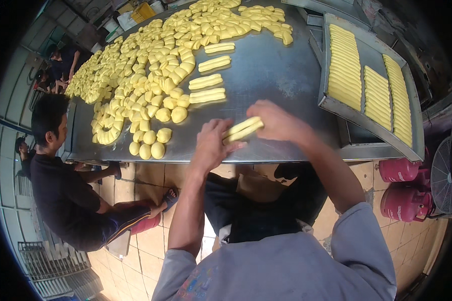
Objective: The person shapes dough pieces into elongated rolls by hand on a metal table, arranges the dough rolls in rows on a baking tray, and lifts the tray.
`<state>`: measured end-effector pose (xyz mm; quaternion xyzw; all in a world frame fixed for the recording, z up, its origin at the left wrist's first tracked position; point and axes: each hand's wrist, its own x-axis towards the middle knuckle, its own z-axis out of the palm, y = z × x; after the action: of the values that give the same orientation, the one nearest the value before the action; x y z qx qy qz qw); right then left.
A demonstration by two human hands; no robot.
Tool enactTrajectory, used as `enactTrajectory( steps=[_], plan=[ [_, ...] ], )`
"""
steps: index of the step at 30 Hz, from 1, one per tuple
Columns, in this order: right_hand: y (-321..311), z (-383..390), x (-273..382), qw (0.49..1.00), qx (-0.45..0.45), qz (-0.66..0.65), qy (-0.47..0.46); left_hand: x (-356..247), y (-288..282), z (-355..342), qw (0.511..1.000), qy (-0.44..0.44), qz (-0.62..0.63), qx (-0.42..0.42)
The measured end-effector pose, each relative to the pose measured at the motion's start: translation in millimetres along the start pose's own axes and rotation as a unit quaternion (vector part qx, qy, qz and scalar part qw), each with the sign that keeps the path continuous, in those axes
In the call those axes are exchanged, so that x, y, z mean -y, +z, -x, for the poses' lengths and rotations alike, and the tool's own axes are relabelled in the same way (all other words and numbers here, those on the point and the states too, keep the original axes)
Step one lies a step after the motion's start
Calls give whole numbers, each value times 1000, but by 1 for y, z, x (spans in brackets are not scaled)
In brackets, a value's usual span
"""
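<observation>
My left hand and my right hand grip opposite ends of a pale yellow pair of dough sticks, held above the steel table near its front edge. Four similar paired dough strips lie in a column just beyond my hands. To their left, round dough balls and a large spread of cut dough pieces cover much of the table. At the right, a metal tray holds three rows of dough strips side by side.
A seated person in a dark shirt is at the left, with more people farther back. Pink gas cylinders and a standing fan are at the right. Metal racks stand at the lower left; a yellow crate is at the back.
</observation>
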<state>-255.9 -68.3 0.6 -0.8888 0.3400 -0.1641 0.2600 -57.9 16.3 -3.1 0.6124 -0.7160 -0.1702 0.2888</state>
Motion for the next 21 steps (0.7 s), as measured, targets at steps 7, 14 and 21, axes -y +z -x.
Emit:
enactTrajectory(
  steps=[7,14,21],
  plan=[
    [0,5,10,997,31,32,65,5,0,6,999,3,-1,32],
    [-16,-8,27,973,12,-177,146,21,-16,7,996,-17,68,-55],
    [-82,-14,52,935,0,-346,84,72,-35,15,940,-173,182,-232]
  ],
)
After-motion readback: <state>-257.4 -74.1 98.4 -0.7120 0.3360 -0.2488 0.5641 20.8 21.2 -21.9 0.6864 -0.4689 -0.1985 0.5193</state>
